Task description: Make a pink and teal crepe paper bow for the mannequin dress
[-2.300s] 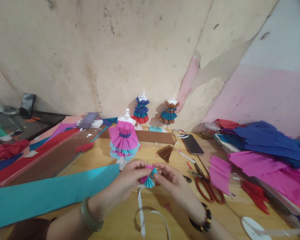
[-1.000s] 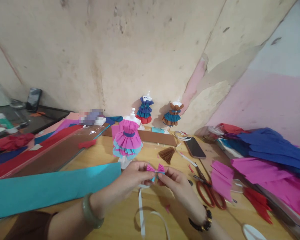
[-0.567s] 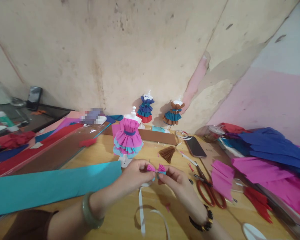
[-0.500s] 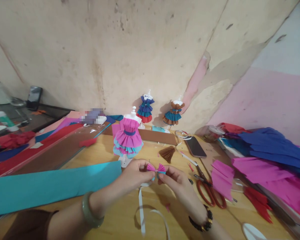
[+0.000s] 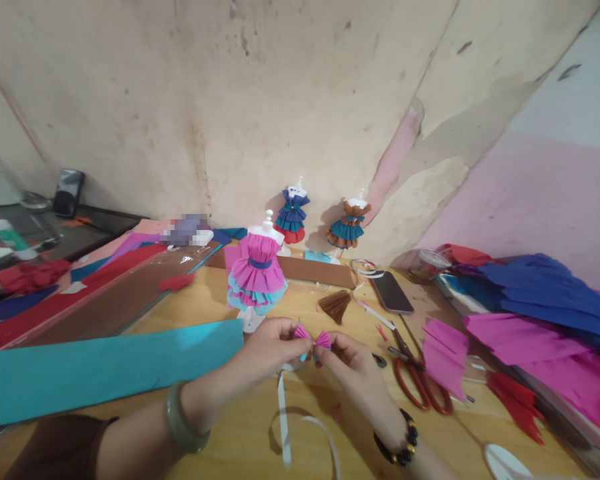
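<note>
Between my fingertips is a small pleated paper bow (image 5: 323,339), pink with a bit of light blue below. My left hand (image 5: 279,341) pinches its left half, and my right hand (image 5: 347,360) pinches the right half; the thumbs cover much of its middle. Just behind my left hand stands a mini dress form (image 5: 260,267) in a ruffled pink and light-blue paper dress with a dark blue waistband. A narrow white tape (image 5: 283,420) curls on the table below my hands.
Two more dressed forms, one blue (image 5: 292,213) and one brown (image 5: 351,223), stand by the wall. Orange-handled scissors (image 5: 414,380), a phone (image 5: 391,291) and a brown pleated piece (image 5: 335,305) lie rightward. Turquoise paper (image 5: 110,370) lies left; a blue paper pile (image 5: 555,297) lies right.
My thumbs have shifted over the bow's middle, hiding more of its centre and light-blue part. My right wrist has moved slightly left. Other things stay where they were.
</note>
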### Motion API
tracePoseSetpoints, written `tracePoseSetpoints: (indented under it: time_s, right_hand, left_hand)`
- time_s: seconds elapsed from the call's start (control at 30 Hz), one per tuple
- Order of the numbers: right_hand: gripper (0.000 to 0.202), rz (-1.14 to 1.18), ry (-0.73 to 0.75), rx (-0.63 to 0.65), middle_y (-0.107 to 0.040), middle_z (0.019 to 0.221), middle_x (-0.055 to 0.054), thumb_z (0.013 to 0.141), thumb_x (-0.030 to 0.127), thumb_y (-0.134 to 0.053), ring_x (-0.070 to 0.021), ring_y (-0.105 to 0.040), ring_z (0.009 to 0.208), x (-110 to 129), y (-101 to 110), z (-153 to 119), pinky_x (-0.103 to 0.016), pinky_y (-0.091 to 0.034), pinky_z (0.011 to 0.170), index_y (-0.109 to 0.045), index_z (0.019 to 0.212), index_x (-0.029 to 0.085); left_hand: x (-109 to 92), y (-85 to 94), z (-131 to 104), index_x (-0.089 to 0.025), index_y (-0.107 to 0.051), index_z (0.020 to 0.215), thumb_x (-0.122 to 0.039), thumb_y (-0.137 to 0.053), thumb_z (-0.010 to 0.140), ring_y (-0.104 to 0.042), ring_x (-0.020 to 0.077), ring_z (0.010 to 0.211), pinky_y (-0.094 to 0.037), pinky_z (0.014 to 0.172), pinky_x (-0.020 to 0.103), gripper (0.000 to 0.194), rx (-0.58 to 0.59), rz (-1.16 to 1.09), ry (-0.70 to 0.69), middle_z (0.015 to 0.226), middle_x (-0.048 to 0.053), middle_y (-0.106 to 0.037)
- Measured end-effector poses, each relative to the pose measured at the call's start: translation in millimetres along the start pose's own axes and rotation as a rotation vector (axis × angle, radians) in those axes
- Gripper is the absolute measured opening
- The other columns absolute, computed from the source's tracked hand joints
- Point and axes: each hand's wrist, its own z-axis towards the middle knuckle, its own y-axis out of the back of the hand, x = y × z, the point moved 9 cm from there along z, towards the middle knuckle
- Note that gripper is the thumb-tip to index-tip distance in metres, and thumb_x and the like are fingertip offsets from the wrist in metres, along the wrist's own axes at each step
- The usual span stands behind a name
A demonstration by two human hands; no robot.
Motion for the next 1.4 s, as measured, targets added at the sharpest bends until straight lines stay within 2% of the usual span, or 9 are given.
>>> tracePoseSetpoints:
  time_s: [0.13,0.4,0.47,0.53,0.63,0.73,0.97,1.2,1.4]
  right_hand:
    - [0.022,0.009,-0.016,0.002,-0.063,0.064,-0.001,0.075,0.038,-0.068,-0.0166,-0.054,0.063,-6,-2,0,-0.027,-0.044,0.063,-0.065,0.068,0.018]
    - [0.023,0.053,-0.126,0.000,-0.055,0.055,0.002,0.070,0.035,-0.067,-0.0130,-0.046,0.055,-21,-6,2,-0.024,-0.036,0.056,-0.060,0.058,0.017]
    - [0.024,0.073,-0.163,0.007,-0.054,0.054,0.002,0.069,0.036,-0.068,-0.0120,-0.044,0.054,-23,-7,2,-0.024,-0.034,0.054,-0.060,0.058,0.016]
    - [0.025,0.095,-0.183,-0.003,-0.054,0.055,0.002,0.068,0.038,-0.068,-0.0120,-0.044,0.054,-24,-6,2,-0.024,-0.034,0.054,-0.061,0.059,0.016]
    - [0.027,0.119,-0.188,-0.030,-0.059,0.060,-0.001,0.067,0.041,-0.071,-0.0139,-0.049,0.058,-22,-1,3,-0.025,-0.039,0.058,-0.062,0.062,0.016]
    - [0.031,0.133,-0.144,-0.035,-0.063,0.062,-0.002,0.066,0.044,-0.074,-0.0158,-0.053,0.060,-17,1,4,-0.027,-0.043,0.062,-0.062,0.063,0.016]
    - [0.031,0.109,-0.072,0.000,-0.063,0.062,-0.001,0.071,0.045,-0.073,-0.0162,-0.057,0.062,-12,-3,2,-0.027,-0.045,0.064,-0.063,0.066,0.017]
    - [0.031,0.115,-0.095,0.112,-0.068,0.069,-0.004,0.072,0.044,-0.074,-0.0161,-0.058,0.066,-8,-5,4,-0.027,-0.046,0.066,-0.070,0.073,0.014]
    - [0.035,0.075,-0.113,0.039,-0.066,0.067,-0.003,0.070,0.049,-0.074,-0.0156,-0.056,0.062,-19,1,7,-0.027,-0.044,0.064,-0.066,0.069,0.015]
  left_hand:
    - [0,-1.1,0,-0.017,-0.058,0.061,-0.025,-0.058,0.063,-0.049,0.0127,0.060,-0.034,0.054,0.023,0.008,-0.019,0.040,-0.032,0.063,0.000,-0.057]
    - [-1,1.8,0,-0.018,-0.057,0.062,-0.022,-0.055,0.069,-0.049,0.0137,0.063,-0.035,0.054,0.023,0.008,-0.049,0.319,-0.195,0.064,-0.001,-0.054]
    - [-3,1.5,0,-0.018,-0.058,0.063,-0.020,-0.056,0.068,-0.050,0.0138,0.064,-0.036,0.056,0.023,0.006,-0.041,0.318,-0.203,0.066,-0.001,-0.056]
    - [-4,0.5,1,-0.017,-0.058,0.067,-0.020,-0.059,0.065,-0.052,0.0138,0.065,-0.038,0.057,0.023,0.003,-0.014,0.214,-0.164,0.067,0.000,-0.058]
    - [1,-0.3,4,-0.016,-0.060,0.079,-0.023,-0.064,0.063,-0.056,0.0145,0.065,-0.041,0.060,0.025,0.018,0.017,-0.011,-0.030,0.070,0.001,-0.061]
    - [7,-3.5,4,-0.016,-0.062,0.083,-0.029,-0.065,0.065,-0.058,0.0144,0.065,-0.041,0.060,0.025,0.023,0.048,-0.110,0.064,0.073,0.002,-0.063]
    - [14,-5.4,4,-0.014,-0.060,0.071,-0.028,-0.061,0.062,-0.047,0.0101,0.054,-0.034,0.054,0.024,0.016,0.034,-0.088,0.065,0.058,-0.002,-0.057]
    - [16,-1.0,3,-0.013,-0.066,0.079,-0.028,-0.060,0.064,-0.059,0.0140,0.063,-0.042,0.061,0.025,0.022,0.006,-0.064,0.113,0.067,0.002,-0.065]
    - [12,-3.0,0,-0.014,-0.063,0.077,-0.028,-0.060,0.063,-0.058,0.0136,0.064,-0.042,0.062,0.025,0.020,0.032,-0.019,0.130,0.066,0.001,-0.065]
